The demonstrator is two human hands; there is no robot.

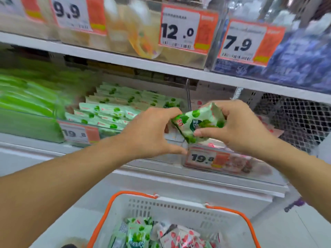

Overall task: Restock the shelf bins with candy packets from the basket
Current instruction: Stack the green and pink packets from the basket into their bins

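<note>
**Head view: green packet held over the bins, basket waiting below**

Head camera looks down on both my hands meeting at one green candy packet (198,124), raised in front of the lower shelf. My right hand (238,127) has its grip closed round the packet's right end, thumb under, fingers over the top. My left hand (152,133) pinches the left corner, I judge to square the packet up so it lies flat like the rest.

The green-packet bin (107,113) sits just left of my hands and is well filled; the stack is too blurred to count. The bin beneath my hands, behind the 19.8 price tag (206,158), seems to hold pink packets.

One packet is in hand. The basket (179,208), orange-handled, stands below, with roughly three green and two red-spotted packets showing.
</note>
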